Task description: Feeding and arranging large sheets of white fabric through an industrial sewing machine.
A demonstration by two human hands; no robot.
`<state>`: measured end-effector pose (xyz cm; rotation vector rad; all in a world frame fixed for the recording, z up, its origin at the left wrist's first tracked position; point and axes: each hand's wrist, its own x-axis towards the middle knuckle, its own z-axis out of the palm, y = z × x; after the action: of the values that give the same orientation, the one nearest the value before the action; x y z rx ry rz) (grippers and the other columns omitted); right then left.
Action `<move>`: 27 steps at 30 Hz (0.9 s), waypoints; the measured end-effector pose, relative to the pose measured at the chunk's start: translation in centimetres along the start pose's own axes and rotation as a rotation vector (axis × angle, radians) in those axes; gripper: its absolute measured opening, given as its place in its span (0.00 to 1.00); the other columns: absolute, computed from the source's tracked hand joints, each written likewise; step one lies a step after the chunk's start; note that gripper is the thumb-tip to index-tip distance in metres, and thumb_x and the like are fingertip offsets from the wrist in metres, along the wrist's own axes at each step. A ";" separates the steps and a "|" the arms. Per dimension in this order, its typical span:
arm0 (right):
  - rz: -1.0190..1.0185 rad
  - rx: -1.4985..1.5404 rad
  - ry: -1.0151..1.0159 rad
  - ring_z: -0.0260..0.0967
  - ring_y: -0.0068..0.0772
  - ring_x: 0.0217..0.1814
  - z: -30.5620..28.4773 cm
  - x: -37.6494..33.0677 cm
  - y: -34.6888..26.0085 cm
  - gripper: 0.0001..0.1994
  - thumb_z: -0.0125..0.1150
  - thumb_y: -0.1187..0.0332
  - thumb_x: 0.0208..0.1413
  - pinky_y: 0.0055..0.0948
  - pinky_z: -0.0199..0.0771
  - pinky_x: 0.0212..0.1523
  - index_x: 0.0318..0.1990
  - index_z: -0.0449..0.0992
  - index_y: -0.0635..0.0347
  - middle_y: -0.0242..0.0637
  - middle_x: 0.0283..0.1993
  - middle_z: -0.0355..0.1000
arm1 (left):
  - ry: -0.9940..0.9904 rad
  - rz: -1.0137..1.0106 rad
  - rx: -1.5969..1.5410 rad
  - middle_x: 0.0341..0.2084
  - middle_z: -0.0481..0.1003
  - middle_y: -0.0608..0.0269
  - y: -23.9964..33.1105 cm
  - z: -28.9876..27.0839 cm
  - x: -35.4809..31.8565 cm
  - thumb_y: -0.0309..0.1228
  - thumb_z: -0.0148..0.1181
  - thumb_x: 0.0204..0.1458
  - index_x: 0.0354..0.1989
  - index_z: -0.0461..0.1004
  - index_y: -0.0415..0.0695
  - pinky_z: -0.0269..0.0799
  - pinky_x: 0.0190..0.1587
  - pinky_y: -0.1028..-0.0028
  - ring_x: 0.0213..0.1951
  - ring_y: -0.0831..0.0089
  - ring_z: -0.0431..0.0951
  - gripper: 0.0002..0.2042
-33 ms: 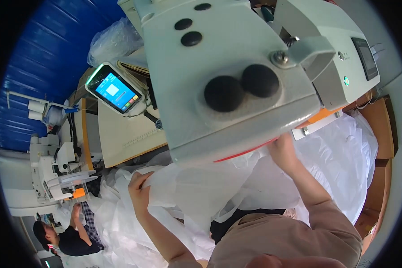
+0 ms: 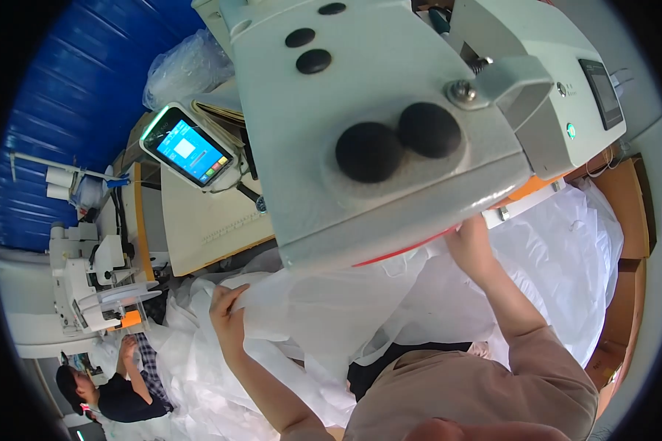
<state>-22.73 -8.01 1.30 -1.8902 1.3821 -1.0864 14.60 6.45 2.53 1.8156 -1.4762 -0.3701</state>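
A large sheet of thin white see-through fabric [image 2: 331,309] spreads across my lap and runs up beneath the grey-white sewing machine head [image 2: 397,206]. Its left edge is pinched between the thumb and fingers of my left hand [image 2: 229,312]. My right hand [image 2: 472,246] reaches in under the front right of the machine head, by its red stripe, with fabric below it. The machine covers most of that hand's fingertips, so its grip is hidden. The needle area is out of sight too.
A lit control screen [image 2: 193,151] stands left of the machine on a cream tabletop [image 2: 224,224]. Cardboard boxes [image 2: 629,213] line the right side, beside heaped fabric. At the far left, another person [image 2: 125,386] sits near a second white machine [image 2: 88,283].
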 end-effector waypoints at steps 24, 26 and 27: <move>-0.118 -0.562 0.243 0.68 0.48 0.35 -9.9 -1.0 3.4 0.08 0.59 0.77 0.45 0.40 0.65 0.33 0.34 0.70 0.58 0.43 0.32 0.69 | 0.010 0.222 0.318 0.29 0.71 0.54 7.3 9.0 2.1 0.17 0.54 0.43 0.30 0.71 0.40 0.67 0.31 0.64 0.32 0.54 0.72 0.06; -0.023 -0.587 0.150 0.68 0.48 0.35 -9.9 -0.4 3.0 0.08 0.58 0.76 0.46 0.41 0.66 0.35 0.35 0.70 0.58 0.43 0.32 0.69 | 0.073 0.240 0.387 0.28 0.70 0.53 5.8 9.1 1.4 0.19 0.54 0.43 0.28 0.70 0.41 0.67 0.32 0.62 0.32 0.54 0.72 0.05; 0.043 -0.634 0.130 0.68 0.48 0.37 -9.7 0.1 2.8 0.08 0.59 0.75 0.46 0.40 0.67 0.36 0.36 0.70 0.59 0.43 0.34 0.70 | 0.043 0.213 0.424 0.27 0.70 0.53 5.7 9.5 1.2 0.20 0.55 0.44 0.28 0.70 0.42 0.67 0.32 0.60 0.32 0.53 0.72 0.04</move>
<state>-32.40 -8.73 4.06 -2.2252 2.0059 -0.8139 4.81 1.57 0.39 1.9421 -1.7967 0.0969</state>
